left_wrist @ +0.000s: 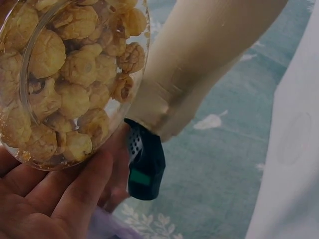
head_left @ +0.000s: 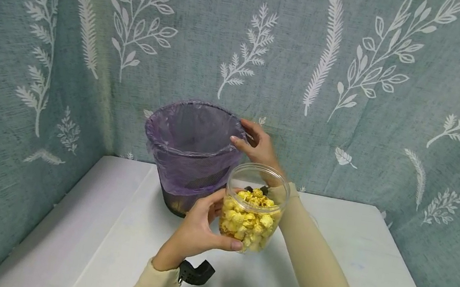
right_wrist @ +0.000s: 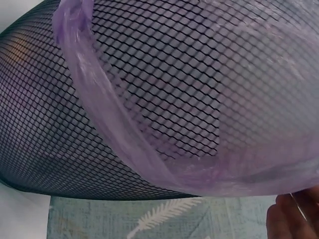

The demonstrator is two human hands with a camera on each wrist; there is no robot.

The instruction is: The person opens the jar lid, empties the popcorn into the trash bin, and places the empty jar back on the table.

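Note:
My left hand point(head_left: 203, 231) grips a clear, lidless plastic jar point(head_left: 253, 211), fingers at its far side and the thumb at its lower front. Yellow popcorn point(head_left: 247, 223) fills much of the jar, which leans slightly above the table. In the left wrist view, the popcorn point(left_wrist: 75, 74) shows through the jar wall, with my left hand point(left_wrist: 55, 204) against it. My right hand point(head_left: 260, 148) holds the right rim of a black mesh trash can point(head_left: 172, 202) lined with a purple bag point(head_left: 190, 172). The right wrist view shows the mesh point(right_wrist: 154, 74) closely; only some fingertips point(right_wrist: 281, 219) appear there.
The trash can stands on a white table point(head_left: 121, 241) near its back edge. Behind and beside the table hangs a green-grey cloth point(head_left: 285, 72) with white leaf prints. My right forearm point(head_left: 319, 266) passes behind the jar. A black wrist device point(head_left: 197, 272) sits on my left wrist.

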